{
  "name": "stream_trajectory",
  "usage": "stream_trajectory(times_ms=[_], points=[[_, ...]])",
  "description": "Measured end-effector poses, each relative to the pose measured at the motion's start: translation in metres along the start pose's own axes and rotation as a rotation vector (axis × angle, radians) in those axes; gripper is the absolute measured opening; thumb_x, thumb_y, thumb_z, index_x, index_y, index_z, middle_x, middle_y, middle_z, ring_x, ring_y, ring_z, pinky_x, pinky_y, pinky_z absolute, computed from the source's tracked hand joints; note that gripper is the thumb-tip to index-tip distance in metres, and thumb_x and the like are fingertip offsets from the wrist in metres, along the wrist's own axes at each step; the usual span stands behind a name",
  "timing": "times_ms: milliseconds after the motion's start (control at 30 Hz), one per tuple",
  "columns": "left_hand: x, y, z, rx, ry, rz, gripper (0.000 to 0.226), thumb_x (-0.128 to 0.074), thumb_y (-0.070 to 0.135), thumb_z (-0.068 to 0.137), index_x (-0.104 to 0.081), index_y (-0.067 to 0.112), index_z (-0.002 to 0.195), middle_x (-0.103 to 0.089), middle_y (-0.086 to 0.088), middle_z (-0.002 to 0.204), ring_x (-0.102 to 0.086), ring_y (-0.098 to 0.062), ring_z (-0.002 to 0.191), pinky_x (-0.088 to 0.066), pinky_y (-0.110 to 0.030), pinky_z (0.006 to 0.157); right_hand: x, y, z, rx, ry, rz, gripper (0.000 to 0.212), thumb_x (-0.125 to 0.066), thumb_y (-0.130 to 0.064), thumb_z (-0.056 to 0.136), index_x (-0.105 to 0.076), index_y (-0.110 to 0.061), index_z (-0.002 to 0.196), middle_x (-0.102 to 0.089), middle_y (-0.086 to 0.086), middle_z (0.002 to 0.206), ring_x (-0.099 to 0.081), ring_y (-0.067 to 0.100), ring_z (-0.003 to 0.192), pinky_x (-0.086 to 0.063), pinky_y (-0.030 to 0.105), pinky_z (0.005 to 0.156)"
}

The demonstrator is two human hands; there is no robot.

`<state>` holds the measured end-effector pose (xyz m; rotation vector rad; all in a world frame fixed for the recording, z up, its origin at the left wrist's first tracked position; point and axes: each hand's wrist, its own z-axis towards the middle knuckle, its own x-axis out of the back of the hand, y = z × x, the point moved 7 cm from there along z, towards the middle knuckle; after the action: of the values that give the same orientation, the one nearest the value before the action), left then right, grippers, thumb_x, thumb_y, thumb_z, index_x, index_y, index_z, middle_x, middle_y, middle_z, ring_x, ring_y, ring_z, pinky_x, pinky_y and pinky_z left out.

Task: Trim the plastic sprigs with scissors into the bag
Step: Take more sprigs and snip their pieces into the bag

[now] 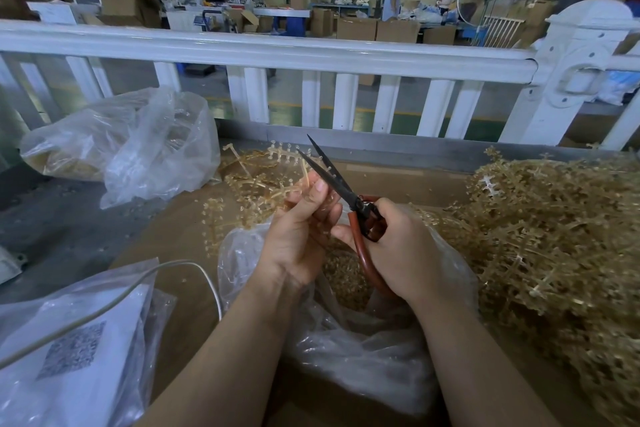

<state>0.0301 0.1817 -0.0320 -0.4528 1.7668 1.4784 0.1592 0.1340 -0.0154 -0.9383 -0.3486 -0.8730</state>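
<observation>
Untrimmed stock: large heap of tan plastic sprigs (554,239) fills the right side of the frame, lower right to mid right. Judged by its bulk, most of the work remains.

Clear bag (363,350) lies open at lower centre, directly under both hands. Small tan cut pieces (346,274) show inside its mouth, so some trimming is done; the amount looks modest against the heap.

A second clear bag (138,146) sits in the upper left, with tan material visible inside; whether it is finished output or waste, cannot tell.

Sprig in hand (263,180): centre of frame, fanning up and left from the left hand (298,236), which pinches its stem between thumb and curled fingers, over the bag mouth.

Scissors (332,180): right hand (398,246) is curled through the red loop handles. Black blades stand parted, tips pointing toward upper centre, just beside the sprig's stem near the left fingertips.

Judgement: mid-cycle, a cut about to be made; task early to middle.
</observation>
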Motion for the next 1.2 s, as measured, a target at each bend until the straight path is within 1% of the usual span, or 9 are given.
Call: stream_trajectory(times_ms=[133,233,433,500,567,633,867,1033,1200], points=[[0.001,0.001,0.001,-0.017,0.007,0.005,0.015,-0.067,0.017,0.08,-0.064,0.014,0.095,-0.061,0.001,0.08,-0.056,-0.01,0.069,-0.052,-0.018,0.062,0.001,0.002,0.0,-0.002,0.013,0.005,0.039,-0.063,-0.081,0.07,-0.043,-0.048,0.078,-0.052,-0.024,0.068,-0.055,-0.014,0.084,-0.04,0.003,0.069],[0.0,0.006,0.0,-0.059,-0.002,0.02,0.003,-0.064,0.014,0.087,-0.062,0.015,0.089,-0.06,0.0,0.083,-0.056,-0.011,0.072,-0.049,-0.022,0.074,0.002,0.002,0.0,0.011,0.018,-0.025,0.04,-0.061,-0.082,0.071,-0.04,-0.049,0.073,-0.049,-0.025,0.064,-0.054,-0.017,0.083,-0.039,0.002,0.068],[0.002,0.008,0.001,-0.09,0.035,0.032,0.013,-0.065,0.014,0.085,-0.058,0.014,0.096,-0.062,-0.003,0.091,-0.061,-0.013,0.079,-0.05,-0.025,0.083,0.003,0.002,-0.001,0.017,0.019,-0.026,0.039,-0.058,-0.083,0.071,-0.039,-0.049,0.075,-0.047,-0.028,0.065,-0.053,-0.019,0.083,-0.038,0.0,0.07],[0.002,0.009,0.001,-0.098,0.051,0.043,0.014,-0.068,0.015,0.079,-0.062,0.013,0.092,-0.064,-0.002,0.087,-0.063,-0.011,0.077,-0.052,-0.023,0.082,0.002,0.003,-0.001,0.002,0.006,-0.028,0.042,-0.053,-0.086,0.07,-0.042,-0.047,0.078,-0.048,-0.026,0.065,-0.053,-0.018,0.084,-0.039,0.002,0.069],[0.002,0.01,0.001,-0.106,0.053,0.045,0.011,-0.069,0.016,0.075,-0.063,0.015,0.084,-0.065,0.001,0.081,-0.063,-0.01,0.073,-0.054,-0.021,0.078,0.002,0.003,0.0,-0.019,-0.01,-0.048,0.05,-0.047,-0.09,0.068,-0.048,-0.042,0.081,-0.05,-0.025,0.065,-0.056,-0.01,0.074,-0.041,0.008,0.057],[0.003,0.009,0.001,-0.109,0.053,0.037,0.008,-0.069,0.016,0.074,-0.063,0.016,0.079,-0.066,0.002,0.077,-0.064,-0.009,0.071,-0.054,-0.021,0.075,0.003,0.001,0.001,-0.017,-0.007,-0.081,0.057,-0.043,-0.091,0.068,-0.051,-0.037,0.082,-0.048,-0.027,0.065,-0.051,-0.008,0.061,-0.032,0.008,0.05],[0.003,0.009,0.001,-0.116,0.063,0.062,0.015,-0.069,0.017,0.076,-0.064,0.014,0.089,-0.066,0.003,0.081,-0.063,-0.007,0.072,-0.051,-0.02,0.074,0.005,0.001,0.001,-0.012,0.023,-0.13,0.071,-0.034,-0.095,0.069,-0.058,-0.03,0.087,-0.046,-0.029,0.069,-0.046,-0.011,0.062,-0.029,0.006,0.055],[0.0,0.009,-0.001,-0.137,0.06,0.126,0.01,-0.067,0.014,0.076,-0.061,0.015,0.084,-0.066,0.0,0.085,-0.064,-0.01,0.077,-0.048,-0.026,0.082,0.003,0.005,0.002,-0.03,0.028,-0.154,0.081,-0.029,-0.099,0.069,-0.06,-0.029,0.096,-0.059,-0.02,0.076,-0.053,-0.003,0.064,-0.036,0.01,0.055],[-0.003,0.005,-0.001,-0.12,0.041,0.134,0.008,-0.066,0.013,0.077,-0.06,0.018,0.08,-0.064,-0.002,0.089,-0.061,-0.013,0.08,-0.044,-0.03,0.082,0.007,0.005,0.001,-0.058,0.059,-0.172,0.078,-0.033,-0.098,0.069,-0.06,-0.03,0.095,-0.057,-0.02,0.073,-0.051,-0.003,0.062,-0.03,0.009,0.053]])
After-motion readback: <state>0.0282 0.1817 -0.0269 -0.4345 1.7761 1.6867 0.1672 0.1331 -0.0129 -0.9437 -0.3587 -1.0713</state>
